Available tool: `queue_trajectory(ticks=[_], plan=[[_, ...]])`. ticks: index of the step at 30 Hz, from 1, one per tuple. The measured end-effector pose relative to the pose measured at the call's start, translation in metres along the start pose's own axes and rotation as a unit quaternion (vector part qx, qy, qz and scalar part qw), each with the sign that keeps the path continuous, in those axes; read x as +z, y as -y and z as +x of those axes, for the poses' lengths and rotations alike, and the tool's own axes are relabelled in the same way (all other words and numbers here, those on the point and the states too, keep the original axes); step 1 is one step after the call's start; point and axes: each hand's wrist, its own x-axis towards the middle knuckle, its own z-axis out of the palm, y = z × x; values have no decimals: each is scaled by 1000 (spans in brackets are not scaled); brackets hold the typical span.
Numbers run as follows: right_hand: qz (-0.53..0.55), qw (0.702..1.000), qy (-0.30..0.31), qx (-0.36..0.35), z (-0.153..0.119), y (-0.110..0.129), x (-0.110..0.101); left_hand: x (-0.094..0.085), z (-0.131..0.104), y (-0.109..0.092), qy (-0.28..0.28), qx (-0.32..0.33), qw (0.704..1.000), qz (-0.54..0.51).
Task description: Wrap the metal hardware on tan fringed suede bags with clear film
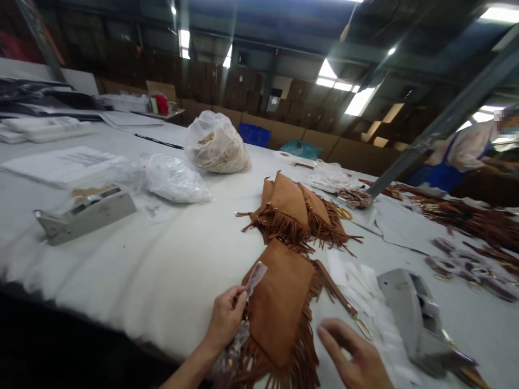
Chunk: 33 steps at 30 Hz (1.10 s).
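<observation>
A brown fringed suede bag [279,302] lies on the white-covered table in front of me. At its left edge my left hand [227,316] pinches a small strip of clear plastic [256,276], which sticks up over the bag. More clear wrapping [239,340] hangs below that hand along the bag's side. My right hand [354,354] is off the bag's right side, fingers apart and curved, with nothing in it. Between that hand and the bag, a brown strap [338,292] ends in a metal clasp [364,327].
Several more fringed bags [290,205] are heaped just beyond. Tape dispensers stand at the right [417,319] and left [87,213]. Plastic bags [217,143] sit farther back. A slanted metal post [430,135] rises at the right, where a person [462,151] stands behind piled straps.
</observation>
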Motion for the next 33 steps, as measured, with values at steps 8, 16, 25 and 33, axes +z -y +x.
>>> queue_trajectory(ticks=[8,16,25,33], plan=[[52,987,129,-80,54,80,118,-9,-1,-6,-16,34,999,-16],[-23,997,77,13,66,80,122,-13,2,-5,-6,19,999,-37],[112,980,163,-15,77,59,129,-17,4,-5,25,21,996,-78],[120,985,125,-16,64,64,129,-17,13,2,57,-54,986,-148]])
